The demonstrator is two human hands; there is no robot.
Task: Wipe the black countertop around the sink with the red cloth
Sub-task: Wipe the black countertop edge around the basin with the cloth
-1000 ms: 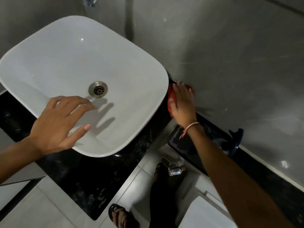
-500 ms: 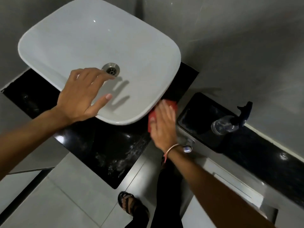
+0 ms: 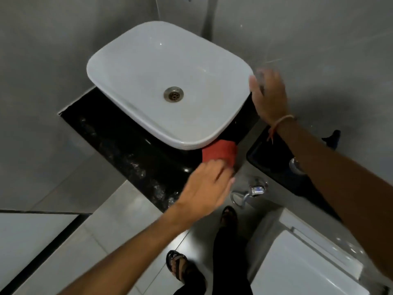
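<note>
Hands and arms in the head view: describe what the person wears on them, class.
Both forearms are bare, with no sleeves in view. The right hand has a thin pinkish thread bracelet at the wrist, its loose ends hanging down. The left hand wears nothing visible: no ring, watch or glove.

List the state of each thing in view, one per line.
red cloth: flat on the countertop's front corner, under the left fingers.
left hand: on the cloth.
right hand: open, empty, by the sink's right rim.
sink: empty.
black countertop: streaked at front.
</note>
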